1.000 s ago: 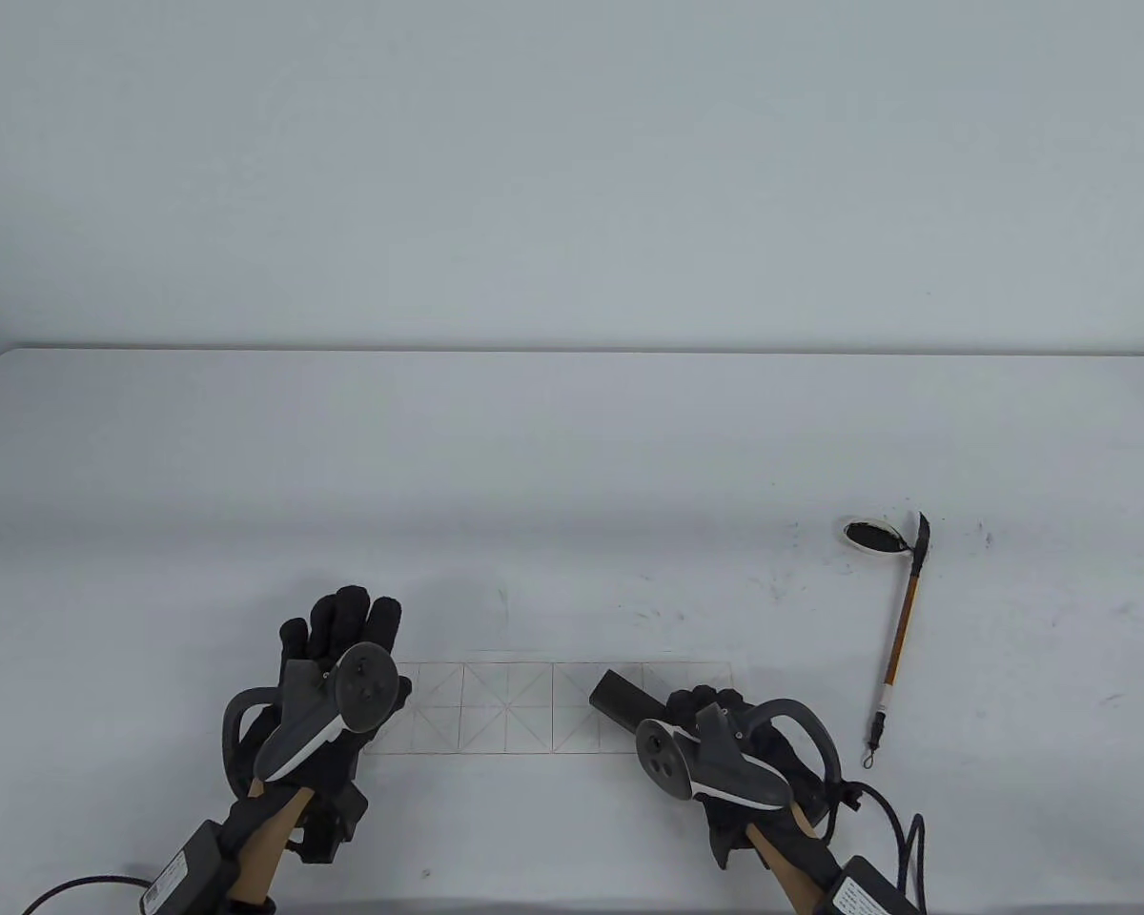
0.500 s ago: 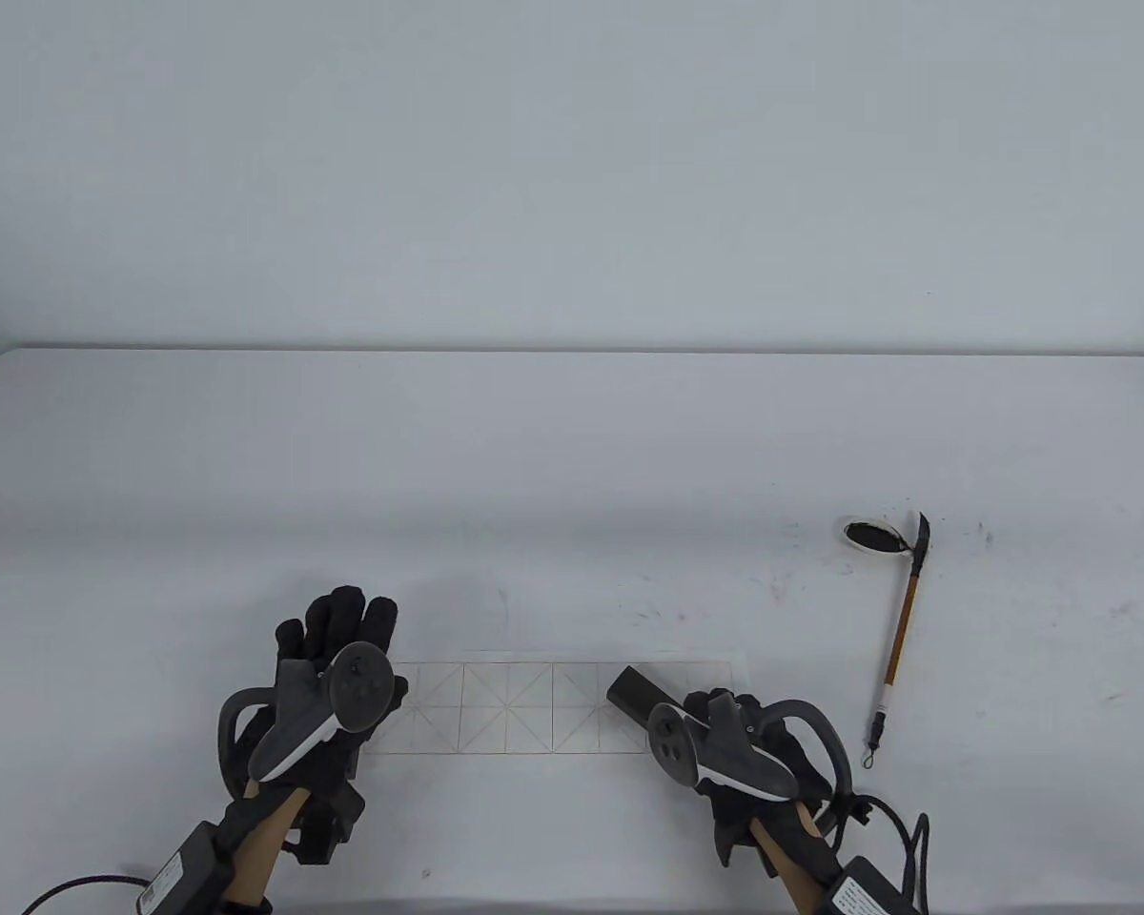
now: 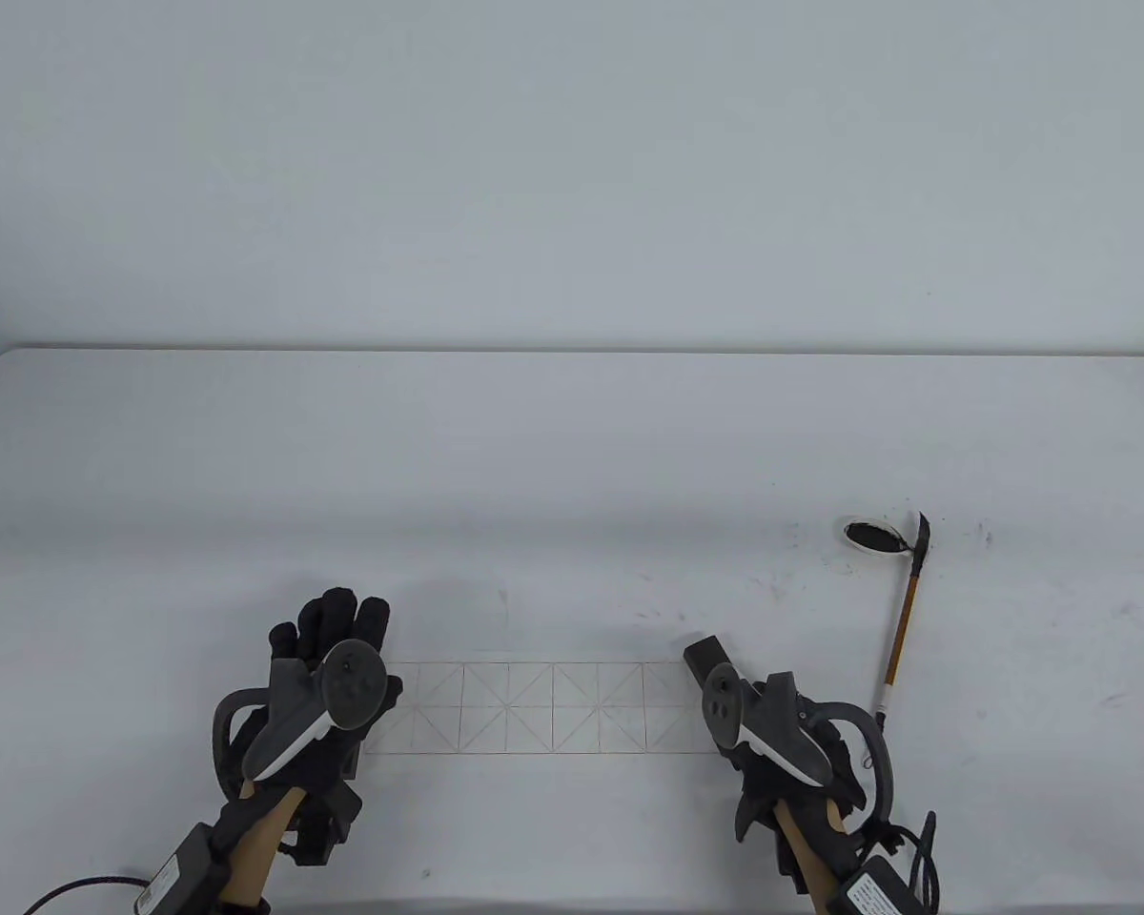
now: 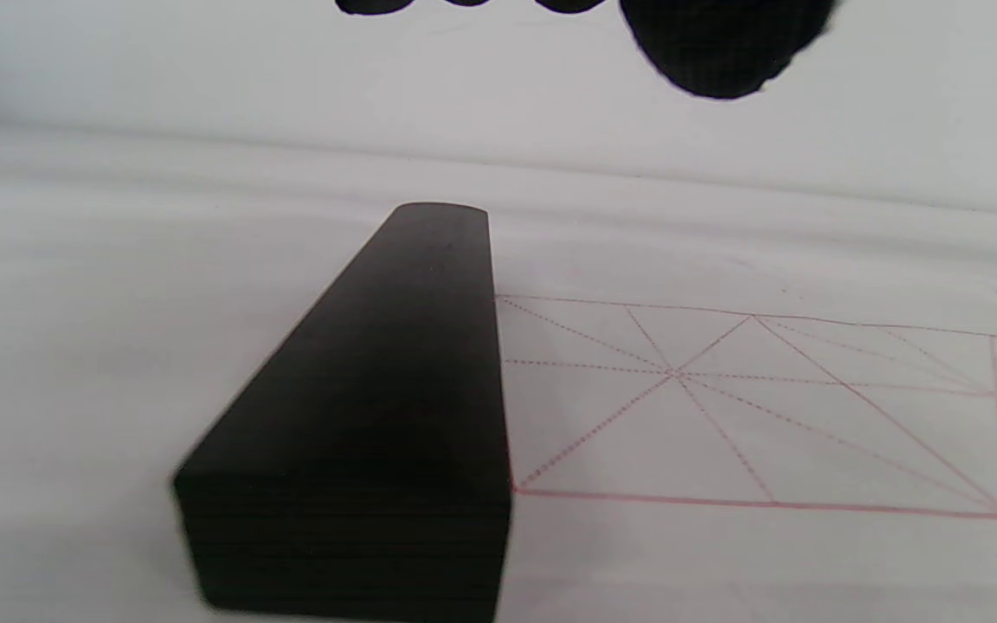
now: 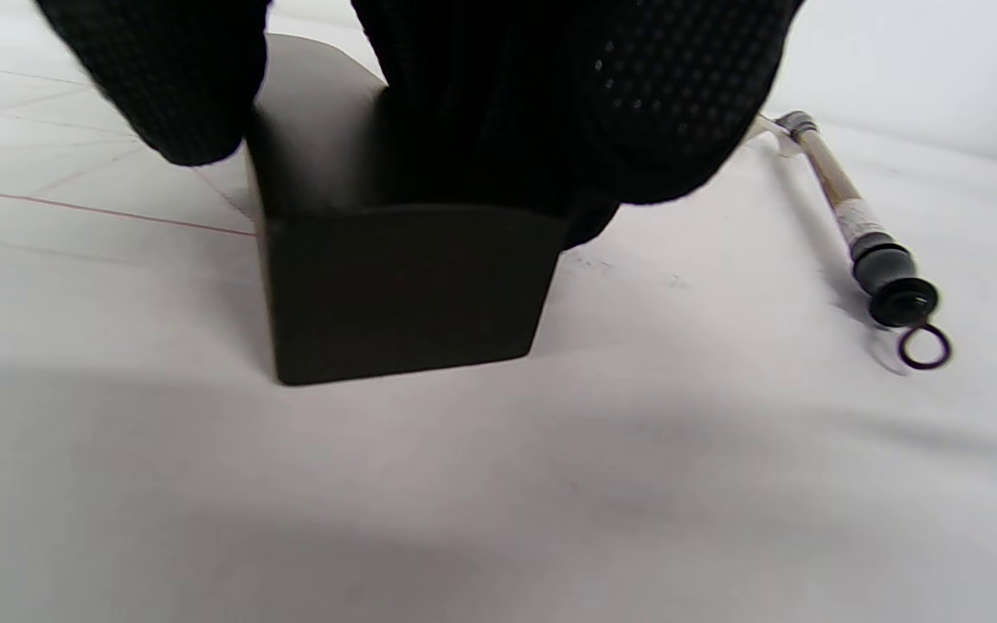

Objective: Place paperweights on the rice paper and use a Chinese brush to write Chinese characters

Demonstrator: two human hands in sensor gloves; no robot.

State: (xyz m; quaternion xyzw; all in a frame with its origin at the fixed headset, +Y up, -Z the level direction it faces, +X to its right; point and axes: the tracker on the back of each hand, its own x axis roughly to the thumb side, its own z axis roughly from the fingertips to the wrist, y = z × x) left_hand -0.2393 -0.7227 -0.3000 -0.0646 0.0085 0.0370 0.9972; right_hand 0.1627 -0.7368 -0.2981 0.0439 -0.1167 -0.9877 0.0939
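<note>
The rice paper [image 3: 534, 707], a strip with a red grid, lies near the table's front edge. One dark paperweight [image 4: 395, 407] lies on its left end. My left hand [image 3: 338, 624] hovers over it with straight fingers, and its fingertips [image 4: 723, 43] stay clear of the bar. My right hand [image 3: 772, 734] grips a second dark paperweight [image 3: 704, 658] at the paper's right end, thumb and fingers [image 5: 550, 104] curled over the block [image 5: 403, 285]. The brush [image 3: 901, 629] lies to the right of that hand.
A small ink dish [image 3: 872, 536] sits by the brush's black tip at the right. The brush's tail loop [image 5: 923, 346] lies close to my right hand. Faint ink marks dot the white table [image 3: 572, 457].
My right hand has carried its paperweight rightward from over the paper's middle-right to the right end, turning it less slanted. The left hand has barely shifted.
</note>
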